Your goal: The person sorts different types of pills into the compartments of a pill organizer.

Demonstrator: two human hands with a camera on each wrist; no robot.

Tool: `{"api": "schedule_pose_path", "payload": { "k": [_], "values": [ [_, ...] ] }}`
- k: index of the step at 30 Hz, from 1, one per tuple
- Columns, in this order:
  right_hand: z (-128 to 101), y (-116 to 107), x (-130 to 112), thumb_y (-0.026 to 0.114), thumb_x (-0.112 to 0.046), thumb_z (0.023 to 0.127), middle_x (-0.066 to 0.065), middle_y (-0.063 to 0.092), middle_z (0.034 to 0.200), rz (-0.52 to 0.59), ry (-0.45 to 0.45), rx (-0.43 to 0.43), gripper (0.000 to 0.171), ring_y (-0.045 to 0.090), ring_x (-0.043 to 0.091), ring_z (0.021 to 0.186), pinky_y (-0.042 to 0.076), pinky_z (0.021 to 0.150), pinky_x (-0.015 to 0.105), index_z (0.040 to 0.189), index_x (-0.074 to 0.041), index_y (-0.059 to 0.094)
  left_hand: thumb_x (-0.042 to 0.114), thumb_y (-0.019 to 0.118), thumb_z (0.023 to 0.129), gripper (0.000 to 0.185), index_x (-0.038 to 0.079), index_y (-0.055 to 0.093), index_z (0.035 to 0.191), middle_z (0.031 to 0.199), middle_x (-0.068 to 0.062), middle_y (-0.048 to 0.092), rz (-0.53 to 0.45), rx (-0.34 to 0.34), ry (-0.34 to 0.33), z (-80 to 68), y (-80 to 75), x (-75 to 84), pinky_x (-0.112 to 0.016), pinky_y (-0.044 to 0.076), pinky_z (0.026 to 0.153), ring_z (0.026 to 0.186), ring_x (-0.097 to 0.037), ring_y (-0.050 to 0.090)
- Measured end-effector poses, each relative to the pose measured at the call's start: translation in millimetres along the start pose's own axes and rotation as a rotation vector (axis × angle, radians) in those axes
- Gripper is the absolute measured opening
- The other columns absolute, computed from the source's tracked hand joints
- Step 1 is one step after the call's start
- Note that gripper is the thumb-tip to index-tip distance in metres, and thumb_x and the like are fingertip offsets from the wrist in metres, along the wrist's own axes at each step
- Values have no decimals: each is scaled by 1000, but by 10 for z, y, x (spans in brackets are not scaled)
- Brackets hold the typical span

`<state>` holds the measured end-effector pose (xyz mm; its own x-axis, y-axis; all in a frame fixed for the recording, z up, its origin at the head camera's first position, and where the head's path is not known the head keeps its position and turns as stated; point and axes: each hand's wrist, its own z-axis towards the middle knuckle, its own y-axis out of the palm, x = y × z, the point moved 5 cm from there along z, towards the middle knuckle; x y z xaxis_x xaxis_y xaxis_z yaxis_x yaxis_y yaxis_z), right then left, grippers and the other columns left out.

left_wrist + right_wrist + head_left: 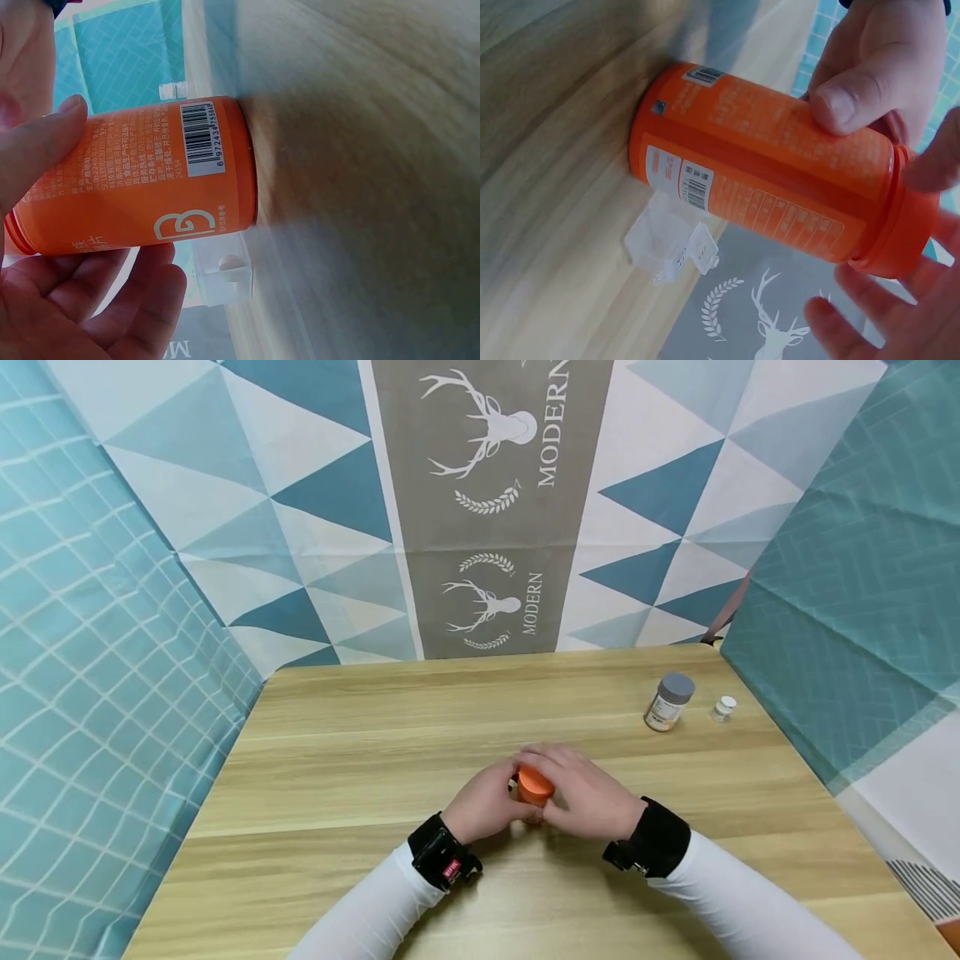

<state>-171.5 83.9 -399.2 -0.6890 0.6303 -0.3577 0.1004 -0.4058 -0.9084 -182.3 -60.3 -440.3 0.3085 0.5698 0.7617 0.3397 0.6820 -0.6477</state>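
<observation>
An orange bottle point(536, 787) with a barcode label stands on the wooden table point(360, 752) between both hands. My left hand point(486, 802) grips its body, thumb point(41, 146) on one side and fingers point(97, 300) on the other. My right hand point(588, 792) cups the orange cap point(900, 225), with the thumb at the rim and the fingers point(855, 322) curved beside it. The bottle point(765, 169) fills the right wrist view, as does the bottle point(142, 180) in the left wrist view.
A small clear plastic pill box point(671, 244) lies on the table right behind the bottle. A grey-lidded jar point(669, 702) and a tiny white-capped vial point(723, 707) stand at the back right. Patterned cloth walls point(112, 652) close in three sides.
</observation>
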Motion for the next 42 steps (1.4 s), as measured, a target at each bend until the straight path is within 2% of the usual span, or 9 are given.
{"api": "schedule_pose_path", "payload": {
  "k": [3,7,12,23,29,32,36,39,42],
  "values": [
    [18,-6,17,67,-34,87,8,45,148,0,58,6,67,44,26,134,37,109,45,147,-15,46,31,82,80,56,20,59,131,117,10,64,13,0,8,13,-7,2,-33,49,91,104,-7,59],
    [57,-3,23,68,-57,86,4,61,117,-60,190,60,66,58,18,102,50,85,34,131,-10,58,31,83,80,51,25,62,127,117,12,63,11,-8,17,29,-8,12,-33,49,92,106,-6,59],
    [65,25,9,71,-56,83,-7,59,90,-127,227,87,49,51,9,78,45,66,26,109,-14,64,28,83,79,53,26,62,128,116,13,63,8,-14,16,36,15,19,-32,49,92,105,-5,58],
    [21,-16,7,68,-21,81,1,58,128,-41,-12,35,67,53,16,114,43,99,39,144,-16,48,31,82,79,58,20,59,131,114,9,64,35,-1,9,26,8,27,-30,49,86,98,-7,60],
    [24,-4,14,70,-41,86,9,49,145,-8,106,8,76,49,25,129,40,106,44,151,-14,39,30,82,79,54,20,62,128,118,7,65,36,-4,10,38,7,24,-35,49,91,106,-10,60],
    [32,-5,24,68,-59,85,7,60,124,-36,224,55,77,59,21,106,50,88,37,141,-10,50,30,83,77,51,25,63,124,116,10,64,19,-7,17,44,13,24,-34,49,92,106,-8,60],
    [45,13,33,67,-66,82,-6,56,87,-104,299,83,60,51,10,74,44,61,27,110,-14,62,32,84,76,50,27,64,122,113,13,64,-4,-9,8,45,23,14,-33,49,90,102,-6,60],
    [52,18,25,68,-62,83,-10,51,79,-130,278,94,48,47,7,67,41,57,24,99,-18,61,29,83,77,49,26,64,123,113,12,63,1,-6,5,43,24,13,-33,49,90,101,-6,59],
    [51,-3,4,71,-52,85,-10,53,85,-110,210,102,44,48,6,71,43,61,23,108,-16,64,25,82,77,53,24,63,126,116,10,63,14,-4,7,38,23,20,-33,49,88,100,-7,58]
  ]
}}
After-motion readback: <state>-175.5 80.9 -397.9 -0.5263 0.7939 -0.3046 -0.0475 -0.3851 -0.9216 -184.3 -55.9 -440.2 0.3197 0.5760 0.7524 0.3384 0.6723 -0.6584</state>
